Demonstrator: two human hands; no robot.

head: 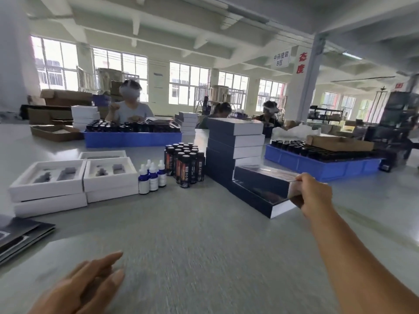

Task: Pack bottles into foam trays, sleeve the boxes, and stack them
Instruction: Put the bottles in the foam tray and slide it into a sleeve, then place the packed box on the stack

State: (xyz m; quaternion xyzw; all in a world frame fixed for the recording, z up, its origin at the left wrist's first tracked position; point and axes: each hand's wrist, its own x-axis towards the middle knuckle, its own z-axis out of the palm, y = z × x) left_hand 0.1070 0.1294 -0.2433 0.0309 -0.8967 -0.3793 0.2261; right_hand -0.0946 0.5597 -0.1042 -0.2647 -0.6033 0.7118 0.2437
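A bright factory floor with tall windows lies behind a long grey desk (192, 234), where other workers sit at the far side behind a blue crate (132, 139) of dark bottles. Take the tall stack of sleeved boxes (235, 141) near the middle of the desk as the landmark. Just in front of it and to its right, the right hand (314, 193) grips the near end of a dark sleeved box (263, 177), fingers over the top edge, resting it on another dark box (256, 199) that lies flat on the desk; the hold at the end probably lets the box be slid square against the stack as a second, lower pile. Just left of the stack stands a cluster of dark bottles (184, 165), and left of those a few white dropper bottles (150, 176), likely kept close for quick filling. Farther left sit open white boxes with foam trays (48, 180), their cut-outs empty and waiting. The left hand (90, 288) hovers low near the desk's front edge, well apart from the stack, fingers straight and relaxed, holding nothing. To the stack's right is a second blue crate (324, 163) of bottles.
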